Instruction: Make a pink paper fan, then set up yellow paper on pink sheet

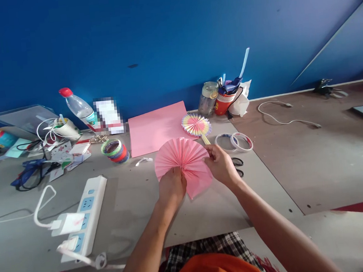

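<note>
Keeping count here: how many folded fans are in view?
2: pink fan, in left hand and right hand; small fan, beyond it, at the right edge of the pink sheet.

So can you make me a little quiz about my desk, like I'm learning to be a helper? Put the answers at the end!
1. True or false: the right hand is holding the scissors.

2. Pick one. What colour is the cap on the bottle?
A) blue
B) red
C) white

3. Fill in the gap: the small fan partly covers a big ____ sheet.

Key:
1. False; it holds the edge of the big fan.
2. B
3. pink
</note>
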Demonstrator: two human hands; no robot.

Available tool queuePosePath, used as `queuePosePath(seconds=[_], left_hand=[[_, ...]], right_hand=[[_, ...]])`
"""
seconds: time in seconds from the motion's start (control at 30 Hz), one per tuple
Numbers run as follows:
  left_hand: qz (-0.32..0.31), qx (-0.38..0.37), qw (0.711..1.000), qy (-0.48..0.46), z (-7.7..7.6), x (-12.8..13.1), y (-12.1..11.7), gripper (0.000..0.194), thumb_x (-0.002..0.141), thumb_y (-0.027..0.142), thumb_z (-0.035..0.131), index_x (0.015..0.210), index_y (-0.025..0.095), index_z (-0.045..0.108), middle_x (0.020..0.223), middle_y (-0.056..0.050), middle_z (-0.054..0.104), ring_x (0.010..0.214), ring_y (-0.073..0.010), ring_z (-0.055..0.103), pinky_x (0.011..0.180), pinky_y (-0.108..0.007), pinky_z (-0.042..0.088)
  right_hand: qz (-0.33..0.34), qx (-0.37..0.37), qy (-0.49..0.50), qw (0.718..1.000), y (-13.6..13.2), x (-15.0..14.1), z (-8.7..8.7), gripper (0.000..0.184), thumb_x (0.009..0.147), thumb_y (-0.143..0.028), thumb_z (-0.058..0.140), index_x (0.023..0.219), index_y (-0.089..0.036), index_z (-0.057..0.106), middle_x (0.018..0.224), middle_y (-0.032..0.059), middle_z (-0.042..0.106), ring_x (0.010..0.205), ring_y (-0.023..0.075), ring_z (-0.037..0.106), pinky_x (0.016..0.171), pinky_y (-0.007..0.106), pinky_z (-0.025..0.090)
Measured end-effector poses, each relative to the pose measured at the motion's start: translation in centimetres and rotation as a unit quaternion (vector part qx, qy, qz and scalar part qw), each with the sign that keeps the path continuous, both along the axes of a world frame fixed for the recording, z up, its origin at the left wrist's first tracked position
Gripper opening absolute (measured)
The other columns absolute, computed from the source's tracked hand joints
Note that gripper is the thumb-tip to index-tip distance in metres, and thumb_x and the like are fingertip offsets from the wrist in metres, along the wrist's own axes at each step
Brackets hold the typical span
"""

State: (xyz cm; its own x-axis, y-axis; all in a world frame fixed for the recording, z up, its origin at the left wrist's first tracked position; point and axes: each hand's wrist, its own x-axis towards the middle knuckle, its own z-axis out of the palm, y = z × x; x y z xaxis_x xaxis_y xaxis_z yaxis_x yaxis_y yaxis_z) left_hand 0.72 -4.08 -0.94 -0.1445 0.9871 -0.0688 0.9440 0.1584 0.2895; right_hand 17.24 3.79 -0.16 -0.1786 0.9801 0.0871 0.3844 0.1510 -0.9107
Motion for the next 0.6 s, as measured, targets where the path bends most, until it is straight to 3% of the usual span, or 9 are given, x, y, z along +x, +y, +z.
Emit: queuePosePath(seconds=[0.33,0.47,0.6], left_hand=[[-0.016,-0.005,1.0,0.008,0.0,0.0,0.1,0.019,0.09,0.022,0.041,0.094,0.017,0.059,0.089,-0.01,0.067,0.08,-0.0224,0.064,0.066,-0.029,0.04],[-0.015,0.003,1.0,0.01,-0.2,0.0,0.1,0.019,0.091,0.021,0.04,0.096,0.017,0.058,0.089,-0.01,0.067,0.078,-0.0231,0.064,0.064,-0.03,0.04],[-0.009,0.016,1.0,0.002,-0.3,0.0,0.0,0.019,0.091,0.021,0.039,0.094,0.016,0.058,0.088,-0.009,0.067,0.076,-0.0214,0.064,0.063,-0.029,0.038]], right_hand=[[0.007,-0.017,0.002,1.0,0.2,0.0,-0.3,0.036,0.071,-0.023,0.053,0.106,-0.017,0.056,0.079,0.0012,0.065,0.068,0.0151,0.057,0.066,0.027,0.043],[0.002,-0.042,0.003,0.999,0.0,0.1,-0.5,0.048,0.07,-0.026,0.058,0.117,-0.016,0.051,0.082,0.001,0.063,0.07,0.0153,0.056,0.073,0.031,0.044],[0.02,-0.126,0.123,0.984,-1.1,0.5,-0.4,0.066,0.07,-0.039,0.066,0.127,-0.016,0.04,0.092,0.0035,0.062,0.082,0.017,0.059,0.077,0.032,0.046]])
